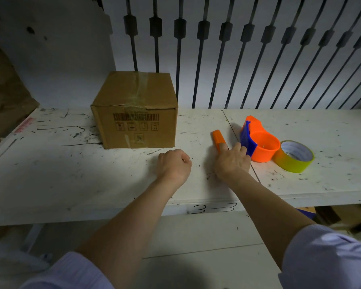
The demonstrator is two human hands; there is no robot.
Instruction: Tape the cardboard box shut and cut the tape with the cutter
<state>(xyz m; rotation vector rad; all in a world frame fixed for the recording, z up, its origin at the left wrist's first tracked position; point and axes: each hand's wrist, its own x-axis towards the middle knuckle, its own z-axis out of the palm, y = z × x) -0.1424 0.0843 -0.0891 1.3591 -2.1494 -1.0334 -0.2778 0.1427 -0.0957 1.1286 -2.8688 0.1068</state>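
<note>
A white, scuffed bench (pixel 71 174) fills the middle of the frame, with dark vertical bars (pixel 223 59) against a pale wall behind it; the cardboard box (pixel 134 110) stands on the bench left of centre, flaps down, with clear tape along its top seam and a barcode on its near face; the left hand (pixel 174 163) rests on the bench just below the box, curled into a loose fist and holding nothing; the right hand (pixel 232 160) lies right of centre, fingers extended onto the orange cutter (pixel 218 139); just right of it sits an orange and blue tape dispenser (pixel 257 140), touching a yellow-green tape roll (pixel 293 156); "3-3" is written on the near edge.
</note>
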